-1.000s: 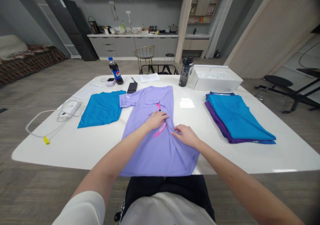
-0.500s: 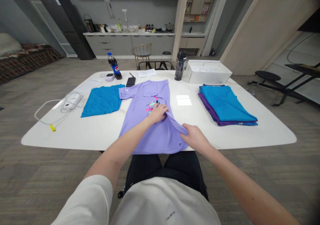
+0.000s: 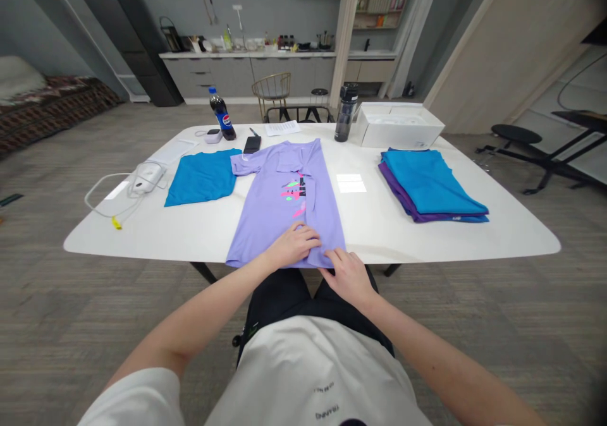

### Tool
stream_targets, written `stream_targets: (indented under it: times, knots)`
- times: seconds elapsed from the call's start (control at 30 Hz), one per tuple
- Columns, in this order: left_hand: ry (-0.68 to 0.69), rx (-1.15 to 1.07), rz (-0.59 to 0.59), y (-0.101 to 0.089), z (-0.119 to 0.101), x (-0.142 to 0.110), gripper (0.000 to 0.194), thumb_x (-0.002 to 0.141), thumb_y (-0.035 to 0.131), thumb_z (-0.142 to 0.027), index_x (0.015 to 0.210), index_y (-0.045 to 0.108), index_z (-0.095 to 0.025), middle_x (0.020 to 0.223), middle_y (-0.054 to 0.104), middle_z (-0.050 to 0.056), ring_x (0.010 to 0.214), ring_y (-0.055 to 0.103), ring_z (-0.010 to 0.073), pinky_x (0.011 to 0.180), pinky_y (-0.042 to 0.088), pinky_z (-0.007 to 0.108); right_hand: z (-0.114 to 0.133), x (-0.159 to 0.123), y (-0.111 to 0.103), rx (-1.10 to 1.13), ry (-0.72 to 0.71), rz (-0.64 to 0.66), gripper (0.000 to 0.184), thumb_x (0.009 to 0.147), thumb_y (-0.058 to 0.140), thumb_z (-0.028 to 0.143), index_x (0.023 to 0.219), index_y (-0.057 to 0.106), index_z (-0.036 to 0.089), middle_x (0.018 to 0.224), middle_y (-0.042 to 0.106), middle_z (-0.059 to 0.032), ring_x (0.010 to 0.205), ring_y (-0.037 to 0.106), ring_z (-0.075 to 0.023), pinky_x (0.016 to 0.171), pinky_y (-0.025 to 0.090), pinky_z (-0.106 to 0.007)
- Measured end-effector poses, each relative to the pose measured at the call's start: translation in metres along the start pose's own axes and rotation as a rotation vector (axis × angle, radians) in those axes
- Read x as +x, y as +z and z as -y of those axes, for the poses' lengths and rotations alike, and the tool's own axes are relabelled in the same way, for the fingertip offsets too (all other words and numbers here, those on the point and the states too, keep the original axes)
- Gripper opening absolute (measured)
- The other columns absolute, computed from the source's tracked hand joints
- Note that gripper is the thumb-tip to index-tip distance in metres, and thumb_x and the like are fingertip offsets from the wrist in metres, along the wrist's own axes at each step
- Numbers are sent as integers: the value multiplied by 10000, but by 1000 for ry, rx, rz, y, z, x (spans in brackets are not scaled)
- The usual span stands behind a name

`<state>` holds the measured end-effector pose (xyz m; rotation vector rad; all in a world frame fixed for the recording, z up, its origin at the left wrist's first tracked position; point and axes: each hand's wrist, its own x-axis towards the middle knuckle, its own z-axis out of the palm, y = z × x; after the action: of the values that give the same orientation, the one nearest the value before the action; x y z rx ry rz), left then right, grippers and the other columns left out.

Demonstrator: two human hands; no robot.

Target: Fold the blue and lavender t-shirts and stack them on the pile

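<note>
A lavender short-sleeved T-shirt point(image 3: 270, 214) with a bright pink, green and black print lies on the table in front of me. Its right side is folded inward, and that sleeve lies across the upper chest. My left hand point(image 3: 294, 246) rests on the lower part of the shirt, fingers loosely bent over the folded layer. At the hem's right corner, my right hand point(image 3: 349, 275) has the fabric between thumb and fingers, the thumb below the table edge. A blue folded cloth point(image 3: 202, 178) lies left of the shirt, partly beside its sleeve.
On the white table point(image 3: 408, 243), a stack of folded blue and purple clothes point(image 3: 434, 182) lies right. Behind stand a white box point(image 3: 398, 126), a dark bottle point(image 3: 346, 113) and a cola bottle point(image 3: 222, 115). A black phone point(image 3: 252, 144) and a white corded device point(image 3: 148, 177) are left.
My right hand has brought the shirt's right edge inward and down onto the shirt. My left hand has slid from the print toward the hem, so more print shows.
</note>
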<state>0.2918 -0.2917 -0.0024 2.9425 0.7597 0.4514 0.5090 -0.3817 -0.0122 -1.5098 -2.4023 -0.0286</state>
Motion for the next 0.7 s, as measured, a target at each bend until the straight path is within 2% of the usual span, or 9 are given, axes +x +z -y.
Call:
stream_targets:
  times: [0.07, 0.13, 0.2, 0.33, 0.47, 0.57, 0.7]
  knots:
    - [0, -22, 0, 2, -9, -7, 266, 952, 525, -141, 1163, 657, -232, 1192, 692, 55, 1147, 591, 200, 1096, 335, 409, -4, -7, 3, -17, -4, -6, 234, 984, 618, 361, 1151, 646, 199, 985, 674, -77, 878, 611, -240, 808, 367, -362]
    - [-60, -69, -40, 5, -13, -13, 192, 983, 525, -197, 1117, 659, -225, 1159, 701, 54, 1120, 603, 196, 1071, 354, 400, -9, -12, 3, -35, 9, -21, 200, 1000, 586, 324, 1139, 656, 197, 970, 681, -75, 875, 606, -235, 813, 355, -366]
    - [-129, -128, -89, 7, -15, -19, 166, 1009, 505, -238, 1084, 651, -215, 1116, 711, 50, 1081, 617, 188, 1041, 376, 388, -14, -16, 1, -38, 23, -42, 145, 1002, 566, 281, 1060, 672, 200, 937, 683, -70, 873, 596, -234, 817, 348, -369]
    - [-195, -196, -131, 5, -18, -27, 159, 1002, 492, -209, 1085, 628, -209, 1087, 719, 51, 1076, 632, 187, 1032, 391, 388, -18, -22, -3, -16, 36, -102, 99, 976, 575, 223, 926, 655, 194, 918, 686, -72, 930, 581, -251, 834, 355, -373]
    - [-249, -248, -181, 4, -22, -31, 148, 986, 501, -187, 1082, 612, -207, 1099, 722, 55, 1080, 646, 189, 1024, 408, 393, -21, -22, -1, -24, 20, -149, 138, 987, 519, 157, 1021, 652, 169, 915, 700, -79, 904, 601, -245, 831, 375, -368]
    - [-301, -304, -235, 5, -27, -30, 129, 991, 505, -203, 1057, 614, -216, 1065, 733, 43, 1038, 660, 191, 996, 436, 391, -22, -20, 3, 24, 14, -180, 200, 1008, 519, 207, 1160, 637, 150, 987, 728, -90, 887, 637, -234, 844, 391, -363]
    - [-350, -346, -306, 4, -33, -25, 125, 983, 517, -206, 1043, 625, -220, 1041, 738, 43, 1027, 666, 199, 977, 457, 394, -20, -19, 5, 74, 35, -206, 287, 1016, 557, 381, 1158, 654, 151, 1004, 747, -100, 892, 667, -239, 866, 391, -369]
